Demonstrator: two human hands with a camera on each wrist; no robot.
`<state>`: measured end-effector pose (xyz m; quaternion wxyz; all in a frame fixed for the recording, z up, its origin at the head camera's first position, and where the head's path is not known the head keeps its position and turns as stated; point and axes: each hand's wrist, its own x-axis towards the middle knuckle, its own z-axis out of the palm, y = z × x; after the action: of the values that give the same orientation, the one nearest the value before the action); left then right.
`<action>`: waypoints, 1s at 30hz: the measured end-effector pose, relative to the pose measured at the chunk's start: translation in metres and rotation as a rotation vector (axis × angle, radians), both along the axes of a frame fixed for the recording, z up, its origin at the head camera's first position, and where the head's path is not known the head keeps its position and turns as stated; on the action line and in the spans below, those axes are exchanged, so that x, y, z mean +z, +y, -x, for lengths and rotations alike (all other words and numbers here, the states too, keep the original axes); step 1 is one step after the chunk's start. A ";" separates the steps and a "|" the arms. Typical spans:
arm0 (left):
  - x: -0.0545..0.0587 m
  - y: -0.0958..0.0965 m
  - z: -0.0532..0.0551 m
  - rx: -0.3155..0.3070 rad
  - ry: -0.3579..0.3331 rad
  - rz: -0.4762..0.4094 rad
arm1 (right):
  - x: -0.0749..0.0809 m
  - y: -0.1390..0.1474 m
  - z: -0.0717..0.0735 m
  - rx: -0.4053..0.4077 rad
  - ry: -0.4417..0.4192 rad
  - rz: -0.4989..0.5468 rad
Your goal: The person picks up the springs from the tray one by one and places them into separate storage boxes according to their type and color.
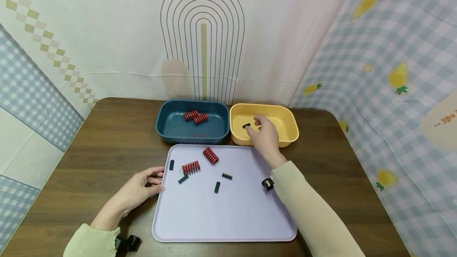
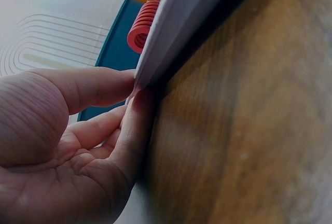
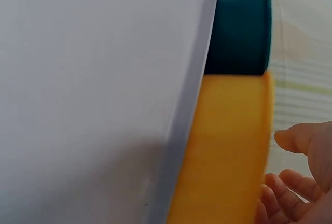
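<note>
My left hand [image 1: 141,187] pinches the left rim of a pale lilac tray [image 1: 228,217]; in the left wrist view its thumb [image 2: 98,86] is on the rim, with fingers against the underside. Over a yellow box [image 1: 289,132], my right hand [image 1: 265,136] has its thumb and fingers spread apart. A small black spring [image 1: 246,125] is just beside the thumb tip; whether it lies on the box floor or is falling cannot be told. On the tray lie two red springs [image 1: 210,156] [image 1: 191,167] and several small dark springs [image 1: 217,187], [image 1: 227,176], [image 1: 171,165].
Left of the yellow box, a dark blue box [image 1: 168,124] holds two red springs [image 1: 200,119]. Both boxes stand behind the tray on a brown wooden table [image 1: 118,142]. A patterned cloth [image 1: 125,23] hangs behind the table.
</note>
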<state>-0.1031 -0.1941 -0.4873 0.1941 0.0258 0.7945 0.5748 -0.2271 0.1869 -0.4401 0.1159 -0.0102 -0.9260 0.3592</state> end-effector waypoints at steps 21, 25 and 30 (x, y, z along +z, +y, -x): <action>-0.001 0.000 0.000 0.001 -0.002 0.011 | 0.003 -0.018 -0.066 0.241 -0.101 0.036; -0.002 0.000 0.000 0.002 -0.008 0.010 | -0.002 -0.020 -0.072 0.275 -0.140 0.039; -0.001 0.000 0.000 0.004 -0.009 0.013 | -0.010 -0.022 -0.078 0.345 -0.183 0.051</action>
<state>-0.1035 -0.1940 -0.4883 0.1968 0.0202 0.7974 0.5701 -0.1487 0.1645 -0.4496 -0.0323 0.1132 -0.9112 0.3948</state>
